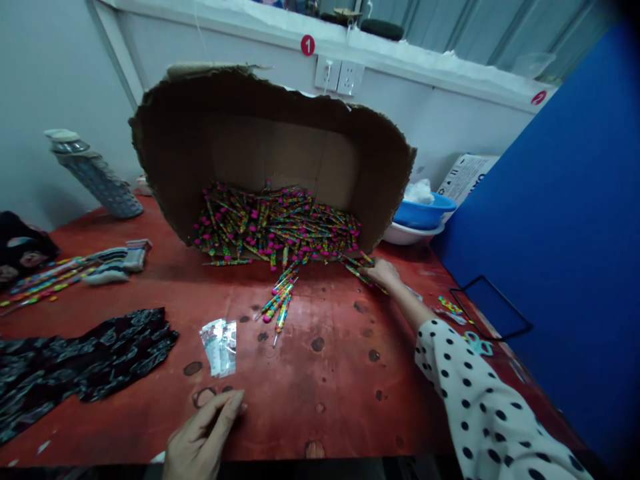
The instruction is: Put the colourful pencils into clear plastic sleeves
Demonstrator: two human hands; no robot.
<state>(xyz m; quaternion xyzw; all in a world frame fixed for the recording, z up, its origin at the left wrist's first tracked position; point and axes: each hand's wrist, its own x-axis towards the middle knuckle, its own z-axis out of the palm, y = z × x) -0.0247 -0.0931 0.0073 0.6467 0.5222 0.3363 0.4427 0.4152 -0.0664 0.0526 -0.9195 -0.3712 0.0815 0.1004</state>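
Note:
Slim multicoloured pencil-like sticks (285, 227) with pink ends fill the lower part of a cardboard box (290, 143) tipped on its side. A few loose sticks (281, 300) lie fanned out on the table before it. My right hand (383, 273) is at the box's lower right corner, its fingers closed over sticks there; the fingertips are partly hidden. Near the front table edge, my left hand (207, 430) is closed, thumb and forefinger pressed together. What lies between them, if anything, is too small to make out. Small clear plastic bags (220, 347) lie just beyond it.
On the left are a patterned bottle (95, 173), striped knitted cloth (117, 261) and a dark patterned cloth (90, 357). To the right are scissors (479, 343), a black wire frame (493, 310), a blue basin (425, 210) and a blue partition (545, 220).

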